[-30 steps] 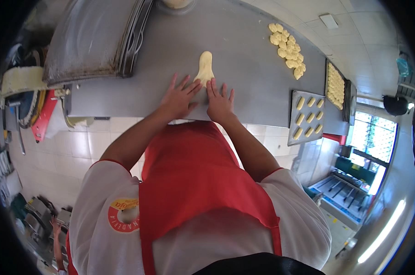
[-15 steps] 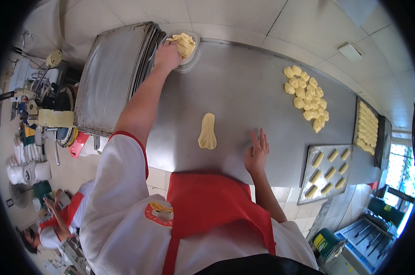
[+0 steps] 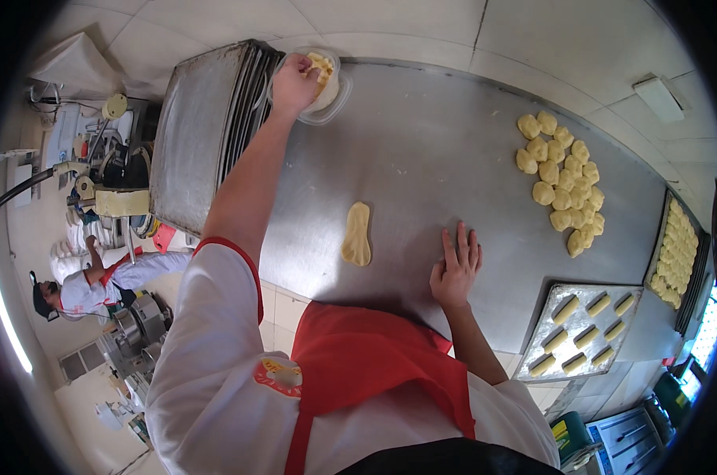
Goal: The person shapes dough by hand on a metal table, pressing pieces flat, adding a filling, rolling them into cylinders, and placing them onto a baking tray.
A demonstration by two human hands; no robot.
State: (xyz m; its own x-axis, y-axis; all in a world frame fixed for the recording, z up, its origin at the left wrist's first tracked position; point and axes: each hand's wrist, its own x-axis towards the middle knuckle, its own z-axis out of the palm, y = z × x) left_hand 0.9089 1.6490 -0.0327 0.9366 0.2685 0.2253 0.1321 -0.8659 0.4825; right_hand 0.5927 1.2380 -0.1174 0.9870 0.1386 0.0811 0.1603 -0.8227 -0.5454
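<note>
My left hand [image 3: 295, 84] reaches to the far left, over a clear plastic tub [image 3: 344, 93] holding pale yellow strips [image 3: 320, 60]. Its fingers are curled and pinched around one of the strips, partly hidden by the hand. A flattened, elongated piece of dough [image 3: 357, 234] lies on the metal table [image 3: 406, 158] in front of me, wider at its near end. To the right of that dough, my right hand [image 3: 456, 269] rests on the tabletop, fingers stretched out, holding nothing.
Stacked metal trays [image 3: 196, 131] stand left of the tub. Dough balls [image 3: 568, 178] cluster at the far right. Nearer, a tray [image 3: 532, 336] carries several dough rolls; another filled tray [image 3: 673, 253] sits at the right end. A co-worker [image 3: 97, 281] is off to the left.
My left hand has gone from the side of the strips to pinching among them. The right hand has settled flatter on the table. The view has shifted, and the co-worker's posture differs.
</note>
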